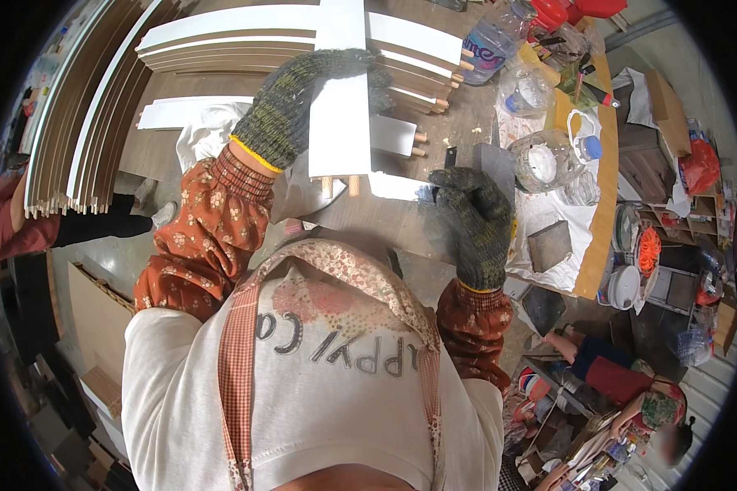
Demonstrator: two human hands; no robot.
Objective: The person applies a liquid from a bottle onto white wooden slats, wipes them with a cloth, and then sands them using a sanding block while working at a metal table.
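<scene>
My left hand, in a dark green knit glove with a yellow cuff edge, is closed over a long white board. Two wooden dowels stick out of the board's near end. To the right, my gloved right hand is curled, partly smeared by motion. Its fingertips meet the blurred end of a flat white strip beside the board; what they hold I cannot make out. Under the held board lie several stacked white boards with dowelled ends. A grey block lies just beyond my right hand.
Clear plastic jugs and a large bottle crowd the table's right side, near a dark square block on white paper. Tall board stacks stand at left. Other people are at the far left and lower right.
</scene>
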